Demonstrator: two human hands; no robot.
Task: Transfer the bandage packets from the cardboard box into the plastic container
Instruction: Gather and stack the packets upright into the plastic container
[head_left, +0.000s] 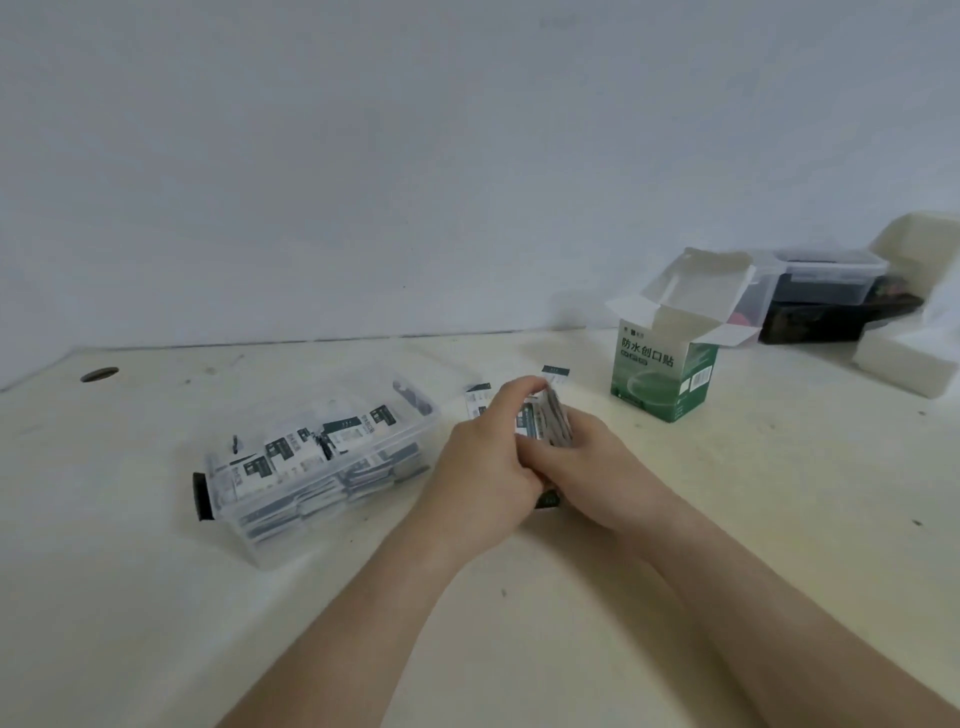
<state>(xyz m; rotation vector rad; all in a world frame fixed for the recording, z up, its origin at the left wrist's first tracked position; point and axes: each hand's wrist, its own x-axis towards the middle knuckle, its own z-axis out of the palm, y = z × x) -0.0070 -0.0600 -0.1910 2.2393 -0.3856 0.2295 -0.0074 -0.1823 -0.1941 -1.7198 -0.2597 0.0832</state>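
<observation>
Now, left of your hands the clear rectangular plastic container sits part-filled with packets, your left hand and right hand both curl round a stack of small white-and-dark bandage packets between them, and the open green-and-white cardboard box stands beyond your right hand.

Plastic container stands open-topped (loose packets just beside).

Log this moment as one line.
left hand, right hand: grip packet stack | plastic container: partly filled | cardboard box: open, upright | loose packets: on table
</observation>
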